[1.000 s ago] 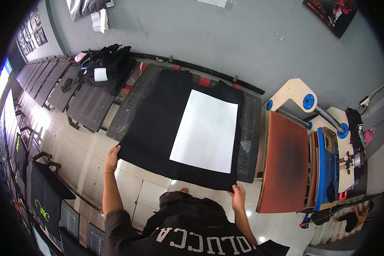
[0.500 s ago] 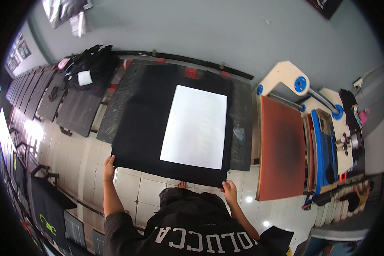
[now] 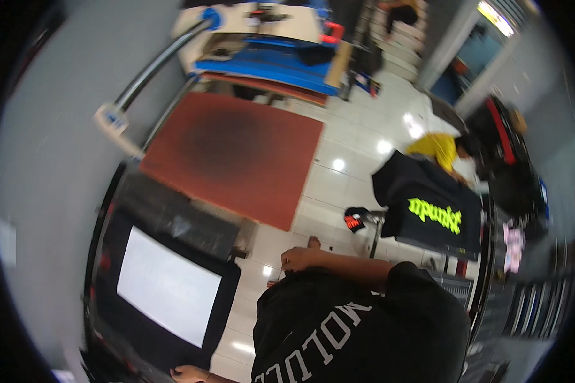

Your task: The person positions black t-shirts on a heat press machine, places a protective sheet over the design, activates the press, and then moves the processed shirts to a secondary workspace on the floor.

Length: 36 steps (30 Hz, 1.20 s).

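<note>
A black shirt (image 3: 225,303) lies spread over a dark flat board (image 3: 179,214) at the lower left, with a white rectangular sheet (image 3: 169,284) on top of it. At the lower edge, my left hand (image 3: 190,375) has its fingers closed at the shirt's near corner, and part of the hand is cut off by the picture's edge. My right hand (image 3: 295,258) is off the shirt, in front of my waist, with its fingers curled in. What it holds, if anything, is hidden.
Beyond the board stands a press with a reddish-brown plate (image 3: 249,153), blue frame (image 3: 275,67) and metal bar (image 3: 163,60). To the right, a person in a yellow top (image 3: 437,148) leans by a black shirt with a green print (image 3: 434,216). Another person (image 3: 402,14) sits far back.
My view has swung to the right, so the shirt and sheet now sit lower left. My right hand has let go of the shirt's corner and come to my waist.
</note>
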Each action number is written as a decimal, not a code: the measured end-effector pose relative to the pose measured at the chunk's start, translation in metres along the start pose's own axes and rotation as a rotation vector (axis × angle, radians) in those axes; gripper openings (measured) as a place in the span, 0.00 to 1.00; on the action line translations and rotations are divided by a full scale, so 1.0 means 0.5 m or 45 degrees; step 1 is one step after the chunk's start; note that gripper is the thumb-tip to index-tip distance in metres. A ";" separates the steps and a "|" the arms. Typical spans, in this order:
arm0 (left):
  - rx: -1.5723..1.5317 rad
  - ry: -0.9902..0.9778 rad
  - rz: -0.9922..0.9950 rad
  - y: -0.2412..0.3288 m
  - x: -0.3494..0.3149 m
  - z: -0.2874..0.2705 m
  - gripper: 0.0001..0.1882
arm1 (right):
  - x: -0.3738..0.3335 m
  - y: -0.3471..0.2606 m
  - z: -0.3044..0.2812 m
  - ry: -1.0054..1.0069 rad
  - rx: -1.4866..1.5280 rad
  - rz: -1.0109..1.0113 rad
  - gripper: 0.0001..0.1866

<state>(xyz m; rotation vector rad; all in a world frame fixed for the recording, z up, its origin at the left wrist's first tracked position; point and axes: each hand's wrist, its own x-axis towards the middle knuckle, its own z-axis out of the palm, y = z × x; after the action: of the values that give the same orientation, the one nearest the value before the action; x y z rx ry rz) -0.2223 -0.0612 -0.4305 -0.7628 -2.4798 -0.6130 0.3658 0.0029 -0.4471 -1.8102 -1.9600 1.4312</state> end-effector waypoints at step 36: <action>-1.691 -1.632 3.420 1.372 -1.127 -0.816 0.42 | -0.810 0.345 -0.282 2.478 0.004 0.869 0.17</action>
<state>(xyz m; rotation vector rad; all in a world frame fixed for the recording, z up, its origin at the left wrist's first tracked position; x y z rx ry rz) 0.7319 0.0079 -0.2315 2.4205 -0.7446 0.1371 0.6934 -0.2820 -0.2883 -2.1866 -0.2906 -0.5610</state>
